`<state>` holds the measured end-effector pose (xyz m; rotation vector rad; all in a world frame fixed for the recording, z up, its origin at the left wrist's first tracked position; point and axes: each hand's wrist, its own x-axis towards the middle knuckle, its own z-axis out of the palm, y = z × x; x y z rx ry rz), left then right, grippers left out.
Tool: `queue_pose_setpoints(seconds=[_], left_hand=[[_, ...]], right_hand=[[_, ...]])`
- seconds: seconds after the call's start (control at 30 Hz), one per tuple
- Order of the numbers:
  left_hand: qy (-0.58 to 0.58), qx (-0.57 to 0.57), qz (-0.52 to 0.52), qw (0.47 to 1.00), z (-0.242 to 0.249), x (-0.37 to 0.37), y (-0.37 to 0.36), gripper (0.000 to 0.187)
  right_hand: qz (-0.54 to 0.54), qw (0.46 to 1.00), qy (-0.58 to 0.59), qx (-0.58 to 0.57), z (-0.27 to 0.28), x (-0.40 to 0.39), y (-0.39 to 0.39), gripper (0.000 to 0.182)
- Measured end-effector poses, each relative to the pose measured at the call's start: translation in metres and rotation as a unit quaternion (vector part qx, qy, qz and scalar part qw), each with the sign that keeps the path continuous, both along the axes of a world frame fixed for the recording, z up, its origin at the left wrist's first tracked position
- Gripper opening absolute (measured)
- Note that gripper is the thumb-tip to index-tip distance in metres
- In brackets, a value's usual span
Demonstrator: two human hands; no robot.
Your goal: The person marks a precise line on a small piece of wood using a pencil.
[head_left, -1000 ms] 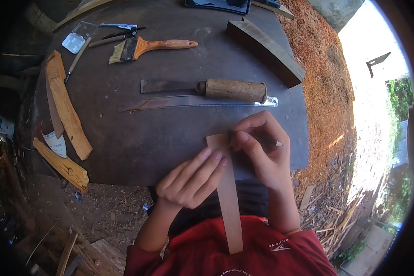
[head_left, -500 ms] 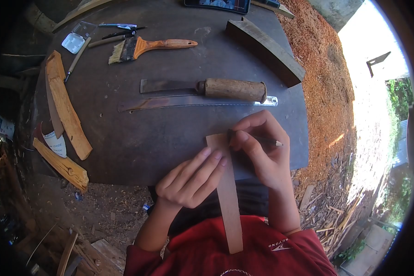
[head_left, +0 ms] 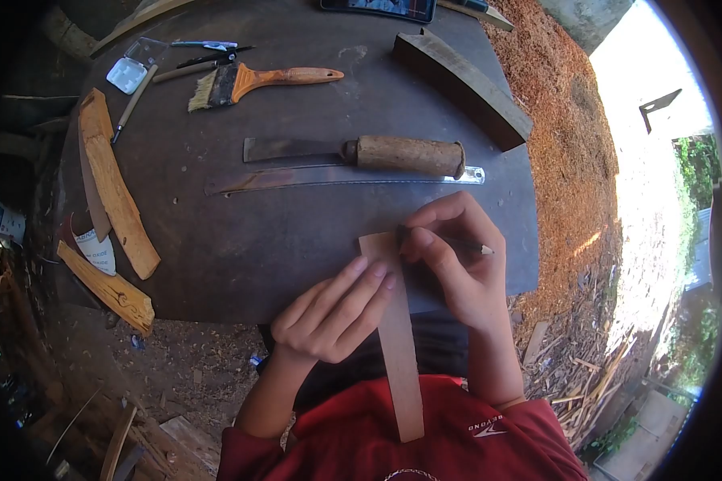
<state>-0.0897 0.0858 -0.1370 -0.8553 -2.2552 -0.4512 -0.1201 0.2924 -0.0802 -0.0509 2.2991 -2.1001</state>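
A thin, pale brown strip (head_left: pixel 401 361), perhaps wood or card, runs from the table's front edge down over my lap and red shirt. My left hand (head_left: pixel 333 313) lies on its upper part with fingers stretched out and pressed flat. Beside the strip's top right edge, my right hand (head_left: pixel 461 256) is closed in a pinch around a dark pencil (head_left: pixel 477 248). The pencil's sharpened tip points right, away from the strip. A dark end shows between thumb and forefinger near the strip; the pencil's middle is hidden by the fingers.
Beyond my hands lie a wooden-handled blade (head_left: pixel 409 156) and a metal saw blade (head_left: pixel 313 179). Farther back are a paintbrush (head_left: pixel 289 77), a curved wood block (head_left: pixel 461 88) and a phone (head_left: pixel 377 8). Wood pieces (head_left: pixel 116 184) and sandpaper (head_left: pixel 96 251) lie left; sawdust (head_left: pixel 565 160) is right.
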Motion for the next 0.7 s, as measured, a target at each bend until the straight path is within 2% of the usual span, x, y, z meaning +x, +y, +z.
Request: queue_pose_setpoints(seconds=[0.7], left_hand=[[0.003, 0.001, 0.000, 1.000, -0.0010, -0.0003, -0.0002, 0.024]], right_hand=[[-0.002, 1.000, 0.003, -0.003, 0.0005, 0.0000, -0.0003, 0.011]])
